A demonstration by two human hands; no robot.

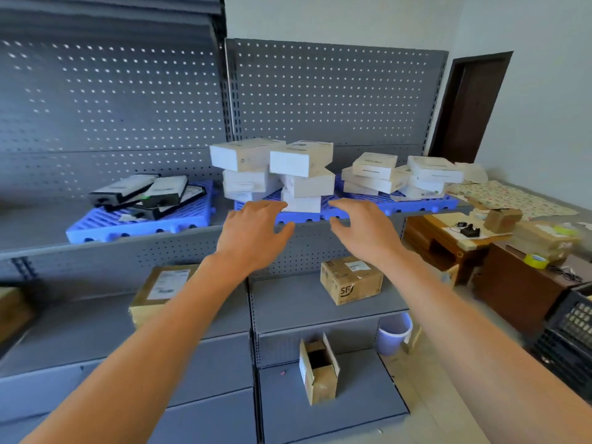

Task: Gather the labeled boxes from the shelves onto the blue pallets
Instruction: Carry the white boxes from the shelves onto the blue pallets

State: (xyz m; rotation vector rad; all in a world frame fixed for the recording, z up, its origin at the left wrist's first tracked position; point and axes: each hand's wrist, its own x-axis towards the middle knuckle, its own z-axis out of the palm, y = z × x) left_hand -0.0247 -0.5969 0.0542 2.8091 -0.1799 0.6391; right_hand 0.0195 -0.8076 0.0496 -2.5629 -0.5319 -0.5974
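Step in hand: both hands are out in front of the middle stack of white boxes [278, 171], and it looks like either setting that pile down or squaring it up; which of the two cannot be told.
Left hand [253, 233]: spread, fingers loosely curved, holding nothing, just before the front edge of the middle blue pallet [301, 216].
Right hand [362, 229]: spread the same way, empty, near the same edge and apart from the boxes.
Middle stack: two uneven columns, the upper boxes skewed and overhanging the lower ones.
Other pallets: the left blue pallet [105, 227] carries dark-sided boxes [147, 193] lying askew; the right blue pallet [426, 205] carries more white boxes [400, 174].
Still on the shelves: a brown labeled carton [350, 278] and a second labeled carton [160, 288] on the lower shelf [288, 299]; an opened carton [318, 368] stands lower down.
Next move calls for: likely dropping the hands to the brown carton, gripping it by opposite sides, and lifting it clear of the shelf lip without nudging the leaning stack.
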